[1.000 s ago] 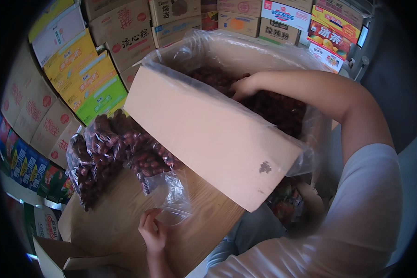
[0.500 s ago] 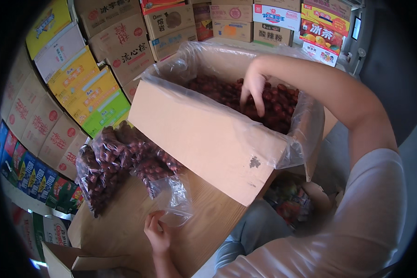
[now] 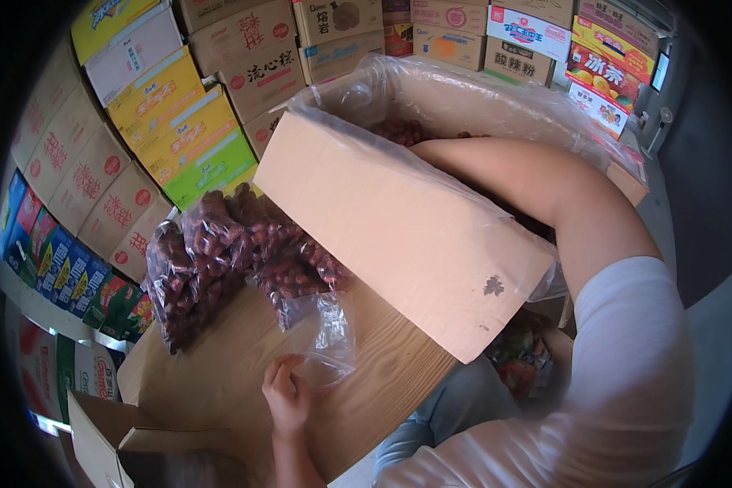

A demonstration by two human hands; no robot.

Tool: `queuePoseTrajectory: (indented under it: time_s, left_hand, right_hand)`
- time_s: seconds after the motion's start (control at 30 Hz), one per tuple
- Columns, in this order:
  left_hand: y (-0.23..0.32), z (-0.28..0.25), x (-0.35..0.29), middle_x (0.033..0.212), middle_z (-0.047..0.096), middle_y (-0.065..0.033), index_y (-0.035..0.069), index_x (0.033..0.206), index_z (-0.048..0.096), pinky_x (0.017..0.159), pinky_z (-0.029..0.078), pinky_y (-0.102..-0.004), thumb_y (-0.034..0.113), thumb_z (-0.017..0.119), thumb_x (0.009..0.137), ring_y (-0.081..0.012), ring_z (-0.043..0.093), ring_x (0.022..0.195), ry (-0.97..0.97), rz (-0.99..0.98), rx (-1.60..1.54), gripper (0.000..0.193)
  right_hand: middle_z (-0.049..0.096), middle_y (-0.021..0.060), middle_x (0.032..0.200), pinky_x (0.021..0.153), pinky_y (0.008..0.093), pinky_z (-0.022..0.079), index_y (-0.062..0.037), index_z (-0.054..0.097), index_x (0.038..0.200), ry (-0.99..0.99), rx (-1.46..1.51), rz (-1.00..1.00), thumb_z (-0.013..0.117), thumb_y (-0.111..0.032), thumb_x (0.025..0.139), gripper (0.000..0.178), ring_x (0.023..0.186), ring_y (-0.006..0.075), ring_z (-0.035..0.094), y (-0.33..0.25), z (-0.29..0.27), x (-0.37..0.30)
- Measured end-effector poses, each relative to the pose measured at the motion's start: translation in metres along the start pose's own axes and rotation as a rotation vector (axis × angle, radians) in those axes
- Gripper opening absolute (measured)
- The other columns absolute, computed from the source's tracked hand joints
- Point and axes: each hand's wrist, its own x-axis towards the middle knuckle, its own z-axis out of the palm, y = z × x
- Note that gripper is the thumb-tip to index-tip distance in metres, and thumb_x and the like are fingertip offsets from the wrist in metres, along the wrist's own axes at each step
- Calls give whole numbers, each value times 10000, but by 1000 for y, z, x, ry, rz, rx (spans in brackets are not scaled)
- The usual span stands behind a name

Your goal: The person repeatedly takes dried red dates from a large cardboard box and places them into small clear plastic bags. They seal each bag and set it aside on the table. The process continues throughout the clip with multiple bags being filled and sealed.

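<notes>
My right forearm (image 3: 504, 167) reaches over the near wall of a large open carton (image 3: 398, 236) lined with clear plastic. The hand itself is hidden inside, so its fingers do not show. Dark red dates (image 3: 403, 130) lie in the carton, partly visible past the arm. On the wooden table, my left hand (image 3: 289, 394) has curled fingers closed at the edge of a clear plastic bag (image 3: 321, 325). That bag's mouth end lies flat, and dates (image 3: 293, 281) fill its far end. Beside it lie several plastic bags of dates (image 3: 199, 268).
The table (image 3: 374, 350) runs under the bags and carton. Stacked cartons (image 3: 171, 114) line the left and back. A small open box (image 3: 98, 439) stands at the lower left. Below the carton, by my leg, is a container with colourful packets (image 3: 520, 358).
My right hand has gone from above the dates down into the carton, out of sight behind its near wall. The whole view has shifted slightly; my left hand stays at the bag's edge.
</notes>
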Motion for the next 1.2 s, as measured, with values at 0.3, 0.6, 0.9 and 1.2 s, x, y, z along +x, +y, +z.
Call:
queuePoseTrajectory:
  time_s: [0.3,0.6,0.9,1.2]
  left_hand:
    - [-2,1,0,952,642,-162,-36,942,652,662,476,-305,-120,435,671,-271,628,809,10,14,-12,357]
    - [1,-1,-3,948,634,-155,-33,943,646,640,480,-297,-121,426,666,-285,629,832,1,-9,-64,364]
    - [-4,2,-4,953,636,-161,-42,950,640,605,471,-284,-126,433,683,-273,626,788,3,55,-98,348]
    - [-12,7,-8,944,646,-158,-38,941,643,599,470,-282,-123,453,692,-259,631,769,4,79,-117,324]
  right_hand:
    - [301,112,1525,1128,380,217,-93,328,1470,-66,-73,69,449,-467,937,662,1398,232,266,2,5,-20]
    - [258,101,1550,1139,376,189,-108,307,1484,-127,-157,133,364,-532,961,675,1415,224,232,13,4,-58]
    - [365,102,1487,1100,415,245,-135,335,1470,-83,2,217,384,-519,942,655,1356,259,314,11,6,-134]
    - [552,58,1089,665,373,513,-236,528,1206,15,60,311,576,-425,829,425,773,185,588,10,3,-196]
